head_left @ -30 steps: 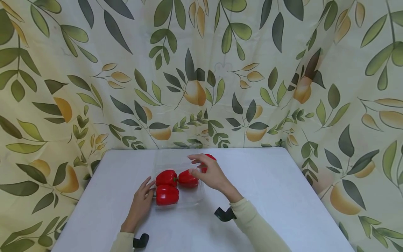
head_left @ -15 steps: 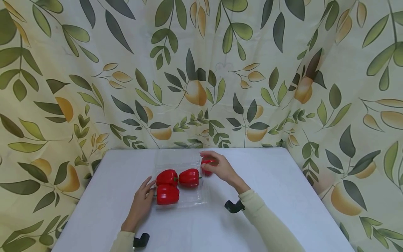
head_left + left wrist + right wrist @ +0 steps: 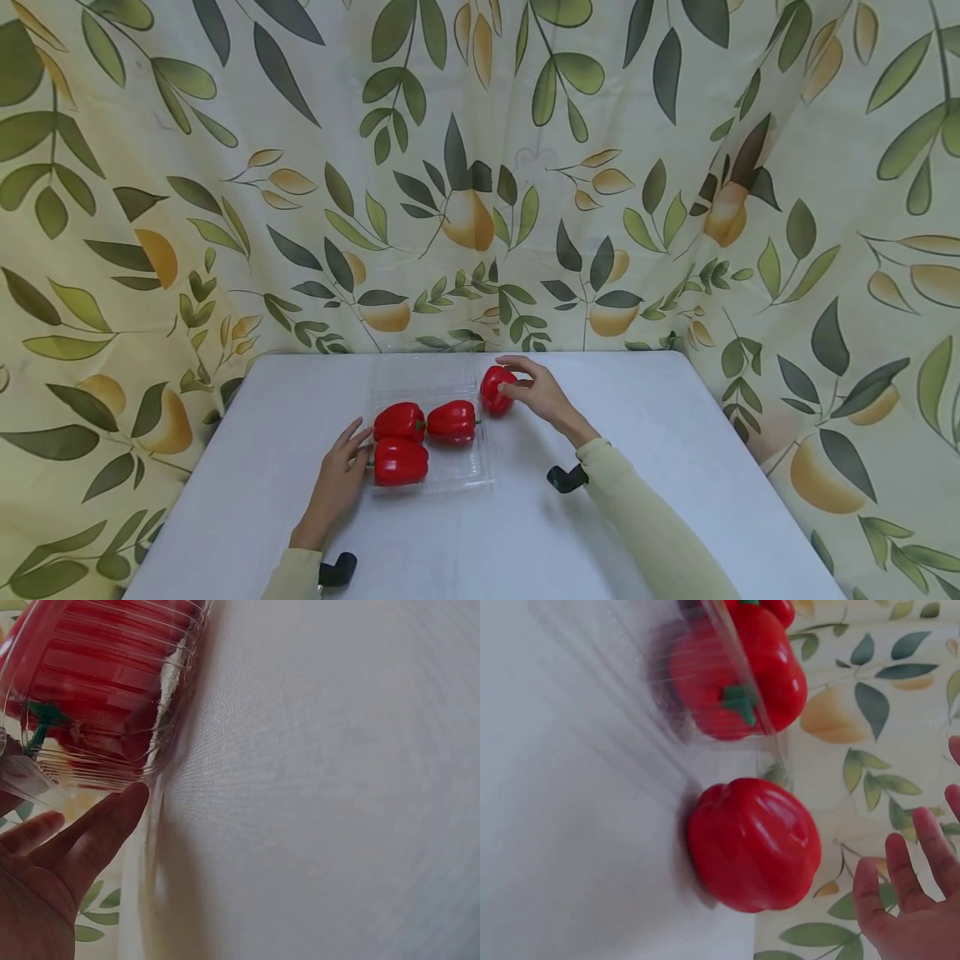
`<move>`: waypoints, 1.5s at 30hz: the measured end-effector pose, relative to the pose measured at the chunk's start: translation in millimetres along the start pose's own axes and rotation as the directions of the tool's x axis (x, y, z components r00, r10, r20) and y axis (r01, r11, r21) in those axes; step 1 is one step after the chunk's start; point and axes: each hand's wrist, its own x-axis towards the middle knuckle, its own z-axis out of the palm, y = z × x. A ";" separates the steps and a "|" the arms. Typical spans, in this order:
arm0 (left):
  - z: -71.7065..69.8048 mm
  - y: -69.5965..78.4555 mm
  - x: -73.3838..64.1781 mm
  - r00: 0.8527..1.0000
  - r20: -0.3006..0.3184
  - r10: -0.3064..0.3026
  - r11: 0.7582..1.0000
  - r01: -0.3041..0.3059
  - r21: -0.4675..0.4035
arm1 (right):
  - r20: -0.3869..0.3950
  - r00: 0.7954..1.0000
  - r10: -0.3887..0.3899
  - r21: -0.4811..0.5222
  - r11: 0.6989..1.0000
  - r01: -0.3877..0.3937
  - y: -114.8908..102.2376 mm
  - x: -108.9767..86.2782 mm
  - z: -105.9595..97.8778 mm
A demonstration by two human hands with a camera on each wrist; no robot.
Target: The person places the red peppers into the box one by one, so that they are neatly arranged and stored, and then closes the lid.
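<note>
Three red bell peppers point(image 3: 399, 462) lie in a clear plastic container point(image 3: 461, 477) on the table. A further red bell pepper point(image 3: 495, 390) sits on the tabletop just past the container's right side. My right hand point(image 3: 549, 398) is beside this loose pepper, fingers spread; in the right wrist view a gap shows between the hand point(image 3: 915, 922) and the pepper point(image 3: 754, 844). My left hand point(image 3: 337, 483) rests against the container's left side with straight fingers. Close up in the left wrist view, a fingertip point(image 3: 135, 796) touches the ribbed plastic wall, behind which a green-stemmed pepper point(image 3: 97, 667) shows.
The white table point(image 3: 645, 500) ends at a far edge in front of a leaf-and-fruit patterned curtain point(image 3: 480, 183). The container's clear lid point(image 3: 420, 375) appears folded back toward that edge. Black wrist cameras point(image 3: 567, 479) sit at both wrists.
My right hand has moved from above the container to the right, off the pepper inside it, to the loose pepper. That pepper now shows more fully. The left hand stays at the container.
</note>
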 end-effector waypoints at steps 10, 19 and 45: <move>-1.1 -1.2 0.8 1.000 0.020 -0.018 1.000 0.019 -0.011 | 0.023 0.999 0.049 -0.053 0.997 -0.047 17.8 16.0 -6.0; -1.3 -0.6 -0.5 0.999 0.019 -0.037 0.999 0.037 0.000 | 0.020 0.991 0.134 -0.066 0.989 -0.132 36.2 27.8 -2.3; -0.9 0.0 -1.1 0.998 0.026 -0.064 0.998 0.064 -0.014 | 0.004 0.979 0.203 -0.156 0.967 -0.200 53.7 34.2 14.1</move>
